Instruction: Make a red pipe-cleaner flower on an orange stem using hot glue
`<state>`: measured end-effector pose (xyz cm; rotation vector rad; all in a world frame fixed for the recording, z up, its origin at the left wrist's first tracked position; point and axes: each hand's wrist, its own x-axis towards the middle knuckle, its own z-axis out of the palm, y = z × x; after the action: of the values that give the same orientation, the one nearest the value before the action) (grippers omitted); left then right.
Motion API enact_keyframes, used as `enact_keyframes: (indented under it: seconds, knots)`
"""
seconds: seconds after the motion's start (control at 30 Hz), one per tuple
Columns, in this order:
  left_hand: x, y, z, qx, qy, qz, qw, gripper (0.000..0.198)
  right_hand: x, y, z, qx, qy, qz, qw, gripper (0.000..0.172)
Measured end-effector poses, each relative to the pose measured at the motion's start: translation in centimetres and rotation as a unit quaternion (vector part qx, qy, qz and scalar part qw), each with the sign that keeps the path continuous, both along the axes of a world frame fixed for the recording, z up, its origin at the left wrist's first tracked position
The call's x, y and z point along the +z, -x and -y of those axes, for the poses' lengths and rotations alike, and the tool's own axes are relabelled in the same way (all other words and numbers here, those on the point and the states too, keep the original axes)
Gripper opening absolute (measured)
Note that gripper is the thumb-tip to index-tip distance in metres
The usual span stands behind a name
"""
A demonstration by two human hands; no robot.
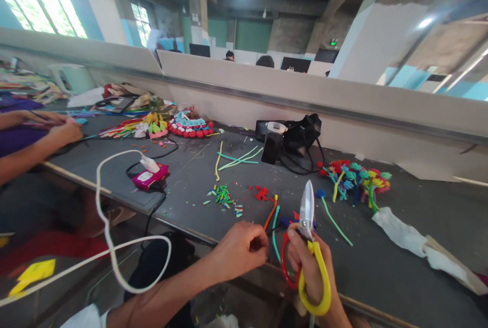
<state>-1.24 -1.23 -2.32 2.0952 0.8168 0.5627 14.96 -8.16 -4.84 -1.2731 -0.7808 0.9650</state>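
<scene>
Right hand (pixel 310 267): fingers wrapped round scissors (pixel 307 206), blades together. Left hand (pixel 244 246), left of scissors: fingers curled, hold cannot be told. Green strip (pixel 273 234), just left of scissors: stray snip could nick it. Green clippings (pixel 223 196), farther left: brushing wrist could scatter them.

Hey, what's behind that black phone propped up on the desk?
Above the phone, a pale-topped object shows; behind and to the right sits a black bag. The phone hides the pale-topped object's lower part and whatever lies directly behind it.
</scene>
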Motion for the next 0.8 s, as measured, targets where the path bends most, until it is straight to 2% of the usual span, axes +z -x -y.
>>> enact_keyframes:
  seconds: [0.07, 0.13, 0.3, 0.5, 0.8]
  knots:
    - [-0.1, 0.3, 0.2, -0.015, -0.094, -0.01, 0.995, 0.021, 0.0, -0.4, -0.1, -0.009, 0.001, -0.004, 1.0, 0.039]
    - [0.1, 0.4, 0.3, -0.008, -0.138, -0.013, 0.99, 0.024, -0.2, -0.4, -0.2, -0.01, 0.002, 0.004, 1.0, 0.039]
    - [0.4, -0.3, 0.2, 0.05, -0.13, 0.048, 0.989, 0.014, -0.7, 0.5, -0.1, 0.0, 0.001, 0.036, 0.999, 0.037]
    - [0.1, -1.2, -0.2, 0.05, -0.136, 0.071, 0.987, 0.003, -1.1, 0.9, -0.4, 0.056, 0.009, 0.058, 0.997, 0.034]
    - [-0.2, -1.8, -0.6, 0.035, -0.142, 0.033, 0.989, 0.005, -1.3, 0.9, -0.5, 0.03, 0.012, 0.027, 0.999, 0.04]
